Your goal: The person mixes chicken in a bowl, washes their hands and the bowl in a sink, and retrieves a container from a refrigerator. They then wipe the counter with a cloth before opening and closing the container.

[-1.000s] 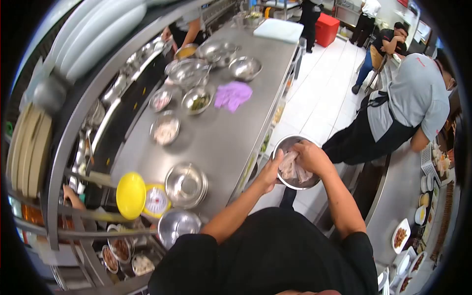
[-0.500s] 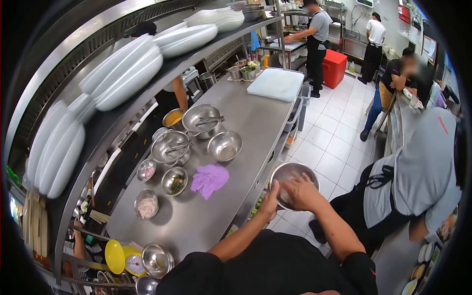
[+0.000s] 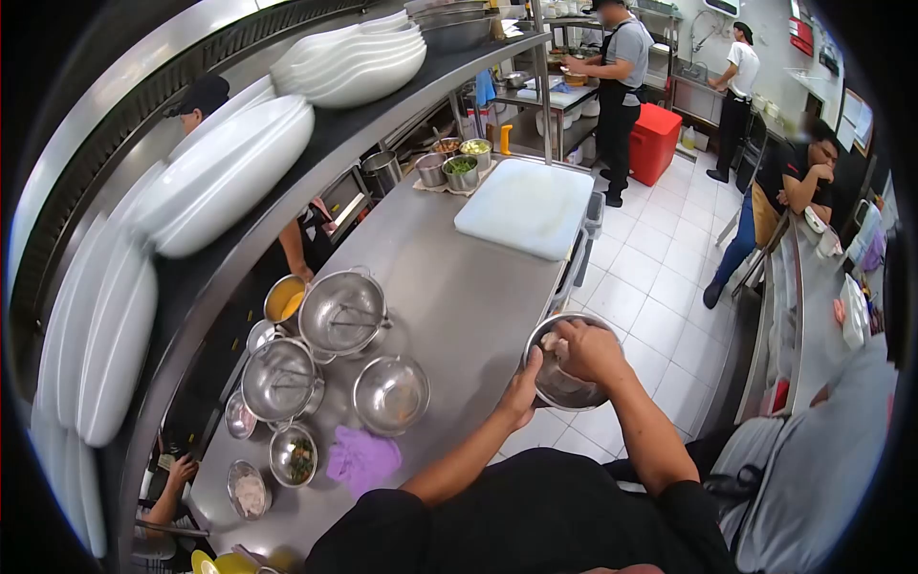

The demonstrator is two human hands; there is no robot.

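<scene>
Commercial kitchen, several people at work. Long steel counter point(image 3: 430, 287) carries metal bowls point(image 3: 390, 394), tubs of chopped food point(image 3: 461, 172) and a white cutting board point(image 3: 528, 207). Over it, a shelf point(image 3: 359, 120) loaded with stacked white plates point(image 3: 359, 62), many alike, restaurant numbers. Vented metal hood point(image 3: 86, 115) beyond the shelf. Far end: second prep table point(image 3: 550, 96), person in dark apron point(image 3: 622, 86) standing at it; another in white top point(image 3: 741, 81) by a sink point(image 3: 700, 93). Red cooler point(image 3: 653, 143) on white tiled floor point(image 3: 636, 273).
</scene>
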